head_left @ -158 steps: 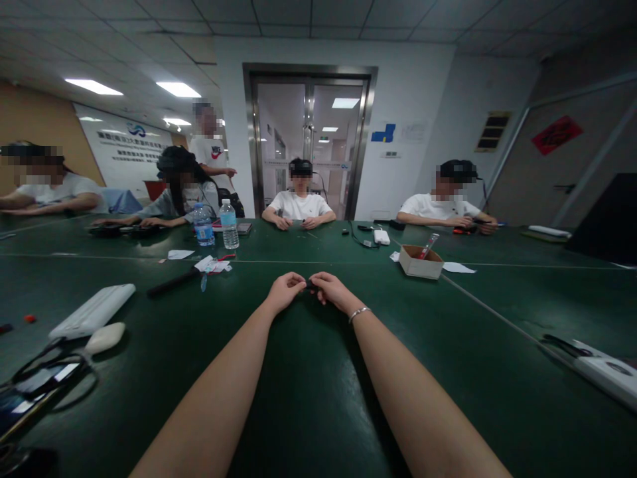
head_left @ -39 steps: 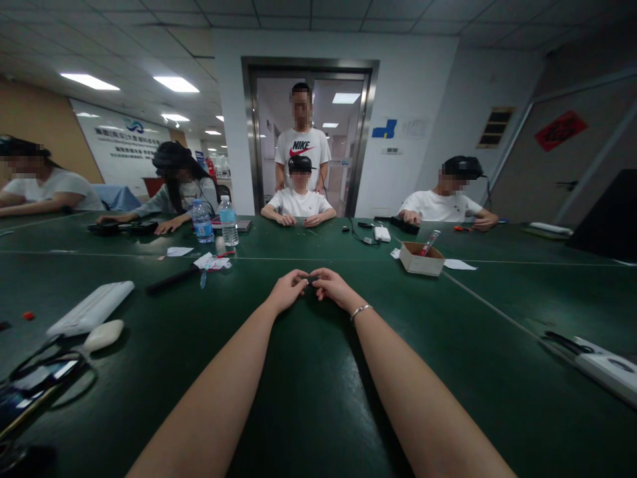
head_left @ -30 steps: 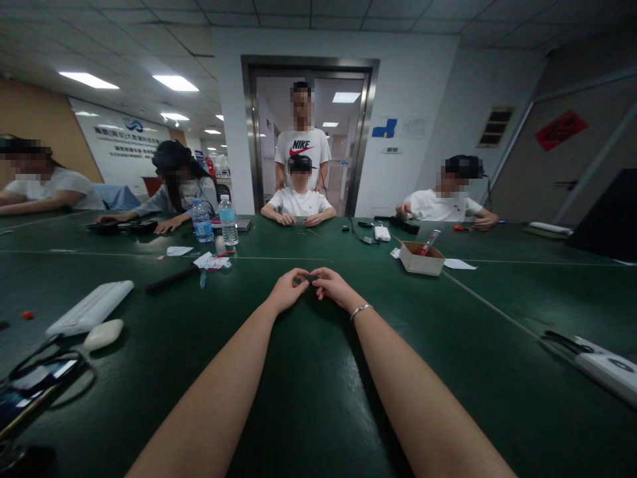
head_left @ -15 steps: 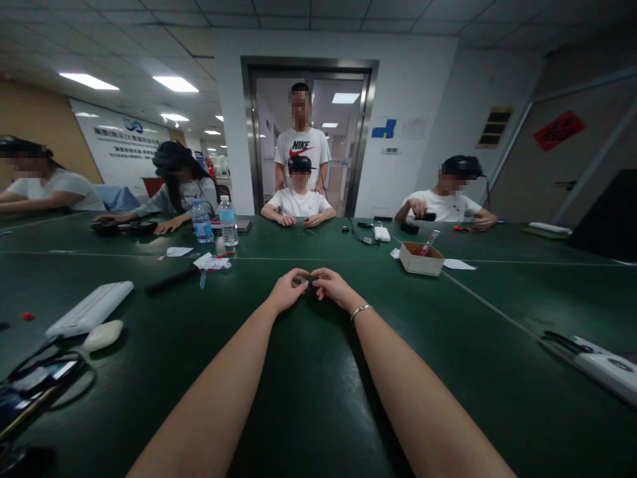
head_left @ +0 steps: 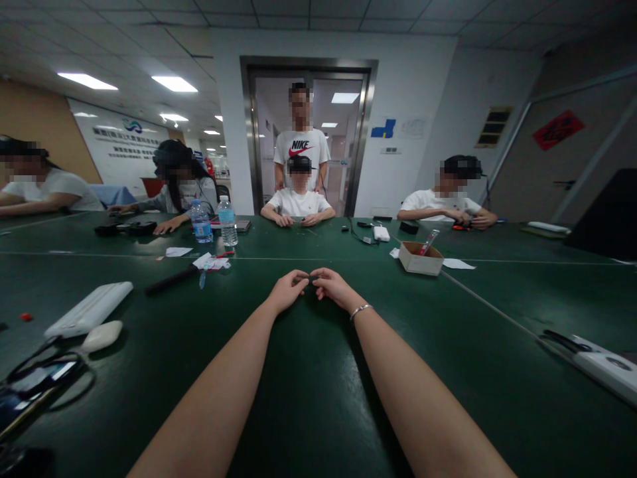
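My left hand [head_left: 288, 291] and my right hand [head_left: 333, 288] meet at the fingertips over the middle of the green table [head_left: 308, 372]. Between them is a small dark piece [head_left: 312, 279], pinched from both sides. Its kind is too small to make out, and the fingers cover part of it. A silver bracelet [head_left: 360, 311] circles my right wrist. Both forearms reach forward from the near edge of the view.
To the left lie a white power bank [head_left: 89, 309], a white rounded case [head_left: 102, 336] and a phone with a cable [head_left: 40, 392]. Water bottles [head_left: 227, 222] stand farther off. At the right are a small box [head_left: 421, 259] and a white device [head_left: 607, 368]. Several people sit across.
My hands stay nearly in place, with only slight finger movement around the dark piece. The person at the far right has lowered a hand that held a dark object toward the table.
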Motion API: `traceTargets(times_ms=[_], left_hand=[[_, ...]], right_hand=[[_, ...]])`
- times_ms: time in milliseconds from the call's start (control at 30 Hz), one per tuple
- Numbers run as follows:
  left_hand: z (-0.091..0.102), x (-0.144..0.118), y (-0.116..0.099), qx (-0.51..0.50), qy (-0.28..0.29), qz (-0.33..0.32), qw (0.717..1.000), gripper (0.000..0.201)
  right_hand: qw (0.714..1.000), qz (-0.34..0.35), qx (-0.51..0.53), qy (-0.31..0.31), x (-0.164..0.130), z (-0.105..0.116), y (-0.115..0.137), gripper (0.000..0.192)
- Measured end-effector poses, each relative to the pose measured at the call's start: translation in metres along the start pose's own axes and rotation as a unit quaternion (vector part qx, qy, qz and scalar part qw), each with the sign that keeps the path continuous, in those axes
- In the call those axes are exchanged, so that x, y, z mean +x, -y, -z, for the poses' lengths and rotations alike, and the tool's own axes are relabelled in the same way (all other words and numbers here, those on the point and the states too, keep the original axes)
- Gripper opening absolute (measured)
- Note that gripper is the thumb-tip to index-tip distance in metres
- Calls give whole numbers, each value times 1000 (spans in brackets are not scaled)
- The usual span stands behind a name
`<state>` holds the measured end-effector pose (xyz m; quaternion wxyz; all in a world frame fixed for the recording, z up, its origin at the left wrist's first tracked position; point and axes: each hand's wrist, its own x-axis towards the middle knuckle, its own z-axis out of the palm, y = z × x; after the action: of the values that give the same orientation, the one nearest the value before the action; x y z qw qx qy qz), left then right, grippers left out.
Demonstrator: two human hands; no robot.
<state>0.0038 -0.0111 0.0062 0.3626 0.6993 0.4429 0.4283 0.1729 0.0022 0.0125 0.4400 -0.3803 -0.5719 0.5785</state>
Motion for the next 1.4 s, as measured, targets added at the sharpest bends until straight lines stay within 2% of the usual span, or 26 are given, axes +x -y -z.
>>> traceTargets(times_ms=[200, 500, 767, 1067, 1200, 1400], left_hand=[[1, -2, -5, -6, -15, -10, 1000, 28], [1, 3, 5, -13, 6, -2, 1000, 27], [2, 1, -2, -9, -5, 9, 1000, 27], [3, 4, 9, -11, -5, 4, 1000, 27], [2, 4, 7, -3, 5, 11, 1000, 33], [1, 3, 6, -13, -6, 3, 1000, 31]], right_hand=[[1000, -7, -1, 6, -2, -1, 3, 23], [1000, -2, -8, 11, -2, -1, 2, 20], [1000, -1, 5, -1, -1, -1, 1, 20], [1000, -4, 11, 6, 0, 0, 0, 20], [1000, 0, 5, 7, 0, 0, 0, 20], [1000, -1, 5, 5, -1, -1, 1, 21]])
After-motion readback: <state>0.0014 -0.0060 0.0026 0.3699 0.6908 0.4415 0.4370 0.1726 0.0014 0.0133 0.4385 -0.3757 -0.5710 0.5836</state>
